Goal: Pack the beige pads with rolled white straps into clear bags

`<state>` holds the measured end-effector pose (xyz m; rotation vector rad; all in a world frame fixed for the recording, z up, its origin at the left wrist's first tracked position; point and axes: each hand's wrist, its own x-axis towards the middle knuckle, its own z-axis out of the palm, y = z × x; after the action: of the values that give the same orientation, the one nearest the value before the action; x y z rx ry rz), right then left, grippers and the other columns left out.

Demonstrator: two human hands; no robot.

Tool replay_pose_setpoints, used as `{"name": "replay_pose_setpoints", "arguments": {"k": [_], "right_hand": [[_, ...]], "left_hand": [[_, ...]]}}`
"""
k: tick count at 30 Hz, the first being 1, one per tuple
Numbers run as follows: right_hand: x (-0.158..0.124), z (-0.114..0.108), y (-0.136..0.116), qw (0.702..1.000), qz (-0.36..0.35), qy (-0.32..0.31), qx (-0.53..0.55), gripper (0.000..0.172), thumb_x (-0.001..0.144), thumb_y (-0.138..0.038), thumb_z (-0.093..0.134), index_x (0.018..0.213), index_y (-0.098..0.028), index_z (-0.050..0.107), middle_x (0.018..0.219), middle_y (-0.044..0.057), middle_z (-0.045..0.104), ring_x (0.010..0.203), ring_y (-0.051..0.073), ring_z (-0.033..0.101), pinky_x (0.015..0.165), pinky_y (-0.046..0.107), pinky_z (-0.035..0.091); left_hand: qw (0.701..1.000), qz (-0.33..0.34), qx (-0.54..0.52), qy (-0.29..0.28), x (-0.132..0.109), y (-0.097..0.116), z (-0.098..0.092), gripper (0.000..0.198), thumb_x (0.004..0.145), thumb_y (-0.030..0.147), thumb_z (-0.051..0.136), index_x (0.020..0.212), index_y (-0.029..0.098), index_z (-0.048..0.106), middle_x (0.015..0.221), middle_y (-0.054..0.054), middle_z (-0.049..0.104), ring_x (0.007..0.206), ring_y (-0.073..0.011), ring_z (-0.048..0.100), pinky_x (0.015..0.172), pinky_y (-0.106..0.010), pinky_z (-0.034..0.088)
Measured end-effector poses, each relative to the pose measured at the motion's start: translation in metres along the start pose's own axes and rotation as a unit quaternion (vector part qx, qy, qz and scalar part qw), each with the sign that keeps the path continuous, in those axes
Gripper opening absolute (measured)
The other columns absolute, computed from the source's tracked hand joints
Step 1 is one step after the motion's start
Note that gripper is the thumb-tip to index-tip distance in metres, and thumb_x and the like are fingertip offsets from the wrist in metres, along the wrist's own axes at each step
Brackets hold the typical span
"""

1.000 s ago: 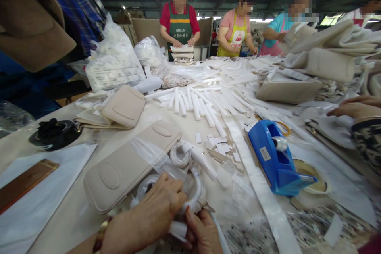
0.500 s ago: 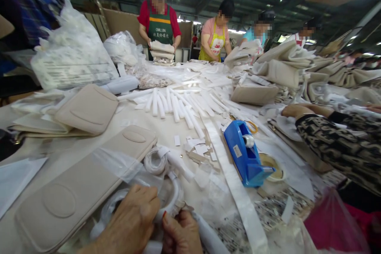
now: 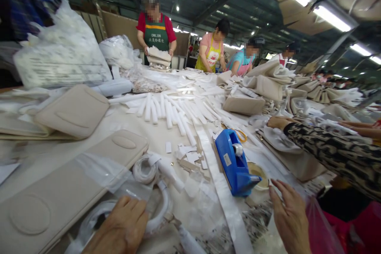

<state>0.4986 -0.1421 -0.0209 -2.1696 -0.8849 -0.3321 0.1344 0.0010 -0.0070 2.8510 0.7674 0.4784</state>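
Observation:
My left hand (image 3: 123, 220) is at the bottom, its fingers curled over a white-wrapped bag handle (image 3: 162, 206) that bends beside a beige bag panel (image 3: 80, 186). A sheet of clear plastic (image 3: 113, 172) lies across the panel, just above the hand. Next to it sit a small white coil (image 3: 145, 170) and a white wrapped roll (image 3: 168, 172). At the lower right, my right hand (image 3: 288, 212) is raised with fingers apart and nothing in it. Close to its fingertips stand a blue tape dispenser (image 3: 233, 166) and a roll of tape (image 3: 258, 174).
White foam tubes (image 3: 166, 111) are spread over the middle of the table. Paper scraps (image 3: 190, 154) and a long white strip (image 3: 220, 186) lie nearer. Stacked beige bags (image 3: 268, 87) rise at right, beside a co-worker's patterned sleeve (image 3: 330, 151). Several people work across the table.
My right hand has let go of the wrapped handle and moved right, toward the tape dispenser, with its fingers opened. My left hand stays at the handle. The view has turned slightly right.

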Motion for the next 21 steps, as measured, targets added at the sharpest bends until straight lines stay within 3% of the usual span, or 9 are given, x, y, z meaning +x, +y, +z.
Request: {"name": "replay_pose_setpoints", "arguments": {"k": [1,4,6,9,12,13,15,18,21], "right_hand": [[0.014,0.008,0.015,0.997,-0.042,-0.017,-0.061,0.066,0.079,-0.067,0.032,0.094,-0.013,0.068,0.115,0.022,0.060,0.111,0.040,0.050,0.092,0.059,0.037],[0.034,0.025,0.041,0.982,-0.080,-0.068,-0.157,0.062,0.082,-0.059,0.026,0.090,-0.018,0.071,0.118,0.020,0.060,0.115,0.043,0.047,0.084,0.063,0.040],[0.035,0.023,0.043,0.982,-0.091,-0.048,-0.161,0.058,0.084,-0.055,0.026,0.082,-0.018,0.071,0.112,0.021,0.063,0.110,0.041,0.052,0.084,0.060,0.041],[0.024,0.006,0.020,0.987,-0.103,0.044,-0.116,0.055,0.087,-0.053,0.029,0.084,-0.013,0.067,0.100,0.022,0.066,0.096,0.036,0.058,0.084,0.051,0.043],[0.000,0.000,-0.030,0.988,-0.116,0.097,-0.023,0.041,0.084,-0.055,0.047,0.088,-0.017,0.062,0.087,0.012,0.064,0.076,0.025,0.058,0.070,0.037,0.045],[-0.008,0.005,-0.049,0.986,-0.154,0.058,0.029,0.035,0.084,-0.053,0.053,0.084,-0.019,0.061,0.079,0.008,0.063,0.068,0.021,0.056,0.066,0.033,0.044],[-0.020,0.026,-0.085,0.974,-0.188,-0.075,0.101,0.028,0.085,-0.047,0.055,0.074,-0.021,0.057,0.070,0.003,0.058,0.062,0.017,0.053,0.061,0.028,0.042],[-0.020,0.070,-0.124,0.952,-0.157,-0.243,0.097,0.018,0.086,-0.034,0.052,0.077,-0.020,0.058,0.081,0.007,0.061,0.080,0.022,0.056,0.075,0.032,0.041],[-0.008,0.105,-0.140,0.934,-0.140,-0.318,0.081,0.008,0.076,-0.019,0.058,0.083,-0.019,0.063,0.092,0.010,0.064,0.092,0.025,0.055,0.081,0.034,0.039]], "left_hand": [[1.000,-0.008,-0.009,0.005,0.000,0.000,0.000,0.023,0.069,0.000,0.042,0.069,0.019,0.056,0.076,-0.004,0.057,0.072,-0.0209,0.044,0.071,-0.035,0.027],[1.000,-0.018,-0.024,0.007,0.000,-0.001,-0.001,0.023,0.070,-0.002,0.043,0.067,0.019,0.054,0.074,-0.003,0.057,0.069,-0.0195,0.043,0.069,-0.033,0.026],[0.999,-0.008,-0.030,-0.002,0.000,-0.002,-0.004,0.019,0.071,0.001,0.046,0.070,0.018,0.055,0.075,-0.003,0.056,0.070,-0.0193,0.045,0.068,-0.033,0.026],[0.999,-0.001,-0.037,-0.012,0.001,0.000,-0.008,0.015,0.074,0.004,0.051,0.072,0.018,0.054,0.077,-0.002,0.056,0.072,-0.0192,0.046,0.068,-0.033,0.026],[0.999,-0.020,-0.026,-0.014,0.001,0.003,-0.008,0.018,0.072,0.000,0.048,0.070,0.018,0.052,0.077,-0.003,0.055,0.071,-0.0192,0.044,0.068,-0.033,0.025],[0.999,-0.027,-0.020,-0.015,0.001,0.004,-0.006,0.019,0.071,-0.001,0.047,0.069,0.018,0.051,0.077,-0.003,0.055,0.071,-0.0193,0.043,0.069,-0.033,0.025],[0.999,-0.038,-0.015,-0.020,-0.001,0.003,-0.001,0.021,0.069,-0.003,0.046,0.068,0.017,0.050,0.078,-0.003,0.055,0.071,-0.0197,0.042,0.069,-0.034,0.025],[0.999,-0.040,-0.015,-0.021,-0.003,0.000,0.006,0.020,0.068,-0.002,0.046,0.068,0.017,0.050,0.078,-0.004,0.056,0.072,-0.0201,0.042,0.068,-0.034,0.025],[0.999,-0.030,-0.017,-0.002,-0.004,0.000,0.007,0.016,0.069,0.001,0.047,0.067,0.017,0.049,0.076,-0.005,0.055,0.070,-0.0201,0.041,0.066,-0.035,0.026]]}}
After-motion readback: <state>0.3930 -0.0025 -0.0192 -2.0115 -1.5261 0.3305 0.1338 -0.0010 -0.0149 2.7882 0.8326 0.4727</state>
